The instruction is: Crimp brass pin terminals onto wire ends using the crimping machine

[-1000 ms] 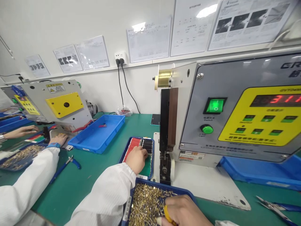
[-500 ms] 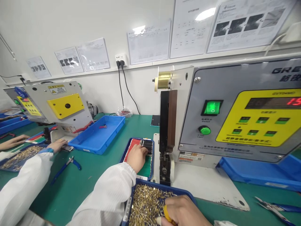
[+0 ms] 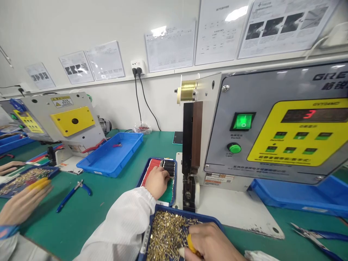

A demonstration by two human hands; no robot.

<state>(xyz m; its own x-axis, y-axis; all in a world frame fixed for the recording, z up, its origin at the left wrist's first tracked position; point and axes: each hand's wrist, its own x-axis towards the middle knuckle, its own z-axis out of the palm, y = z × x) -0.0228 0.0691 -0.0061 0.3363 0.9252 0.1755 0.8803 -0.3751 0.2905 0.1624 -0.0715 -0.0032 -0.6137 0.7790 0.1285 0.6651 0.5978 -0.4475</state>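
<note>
The left hand (image 3: 157,182), fingers curled down, touches the tray of wires (image 3: 169,192); whether it grips one is hidden. To its right stands the machine (image 3: 190,145). The right hand (image 3: 210,241), fingers bent, a yellow cover (image 3: 192,245) on one, reaches into the pins (image 3: 165,235); its grip is unclear.

Shallow tray (image 3: 111,154), plain blue

The head view looks forward and down over the bench (image 3: 108,194), facing the wall (image 3: 95,21) across the upper frame. It is closest to the pin tray (image 3: 205,217), bottom centre, and the machine (image 3: 244,90), cut off at right.
</note>
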